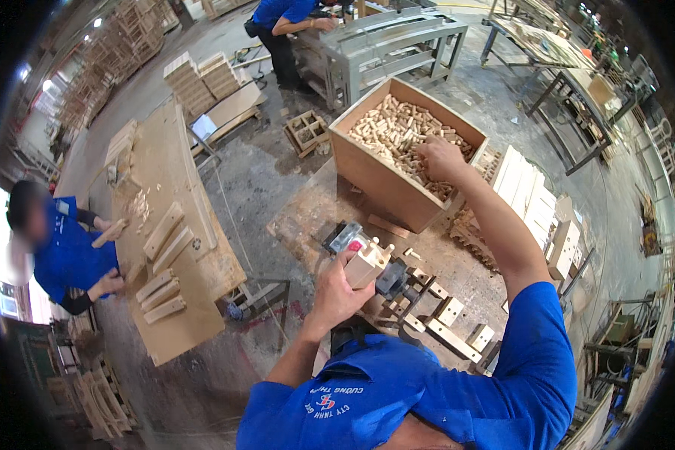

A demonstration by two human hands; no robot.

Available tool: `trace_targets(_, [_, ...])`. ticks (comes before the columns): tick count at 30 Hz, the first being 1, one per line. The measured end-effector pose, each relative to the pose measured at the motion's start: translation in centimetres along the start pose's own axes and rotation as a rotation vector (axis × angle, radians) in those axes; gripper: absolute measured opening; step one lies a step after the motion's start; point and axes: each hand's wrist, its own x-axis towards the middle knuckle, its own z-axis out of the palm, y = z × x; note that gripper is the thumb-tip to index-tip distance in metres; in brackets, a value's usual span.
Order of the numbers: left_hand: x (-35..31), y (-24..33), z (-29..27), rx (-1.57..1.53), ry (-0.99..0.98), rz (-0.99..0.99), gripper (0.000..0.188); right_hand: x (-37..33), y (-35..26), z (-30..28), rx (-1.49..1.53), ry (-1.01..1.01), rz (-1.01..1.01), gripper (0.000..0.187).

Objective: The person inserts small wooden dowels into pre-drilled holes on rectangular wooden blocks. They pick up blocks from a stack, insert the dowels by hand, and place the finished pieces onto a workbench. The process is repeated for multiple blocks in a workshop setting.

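My left hand [333, 298] is closed around a pale wooden block [366, 268], with short dowels sticking up from its end. The block is above a grey metal clamp [391, 280] on the workbench. Ahead and to the right, my right hand [440, 159] reaches into a tall wooden box [379, 189] filled with loose wooden dowels [390, 129]. Its fingers are curled down against the dowels; what they grip, if anything, is hidden. One loose dowel [412, 253] sits on the bench close to the block.
Drilled wooden pieces [450, 310] lie near my front right, and stacked pale slats [519, 184] stand right of the box. Leftward, a co-worker [71, 247] handles wood at another table [202, 289]. Beyond the box, another person [281, 30] stands by a metal frame [382, 56].
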Motion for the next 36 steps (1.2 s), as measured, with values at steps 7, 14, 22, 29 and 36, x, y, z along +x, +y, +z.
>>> trace_targets(7, [-0.6,-1.5,-0.9,0.043,0.092,-0.026,0.050,-6.2,-5.6,-6.3,0.993,0.042,0.009,0.020])
trace_targets(14, [0.1,0.4,-0.1,0.035,0.055,0.053,0.053,-17.5,-12.7,-11.0,0.811,0.137,-0.496,0.019])
trace_targets(22, [-0.3,2.5,0.3,0.060,-0.019,0.091,0.058,-20.8,-13.6,-10.8,0.617,0.123,-0.458,0.020])
trace_targets(29, [-0.7,3.2,0.4,0.155,-0.041,0.170,0.063,-22.0,-13.3,-11.1,0.476,0.186,-0.509,0.020])
trace_targets(36, [-0.5,4.2,0.8,0.095,-0.050,0.158,0.061,-22.9,-13.0,-11.6,0.411,0.257,-0.503,0.024])
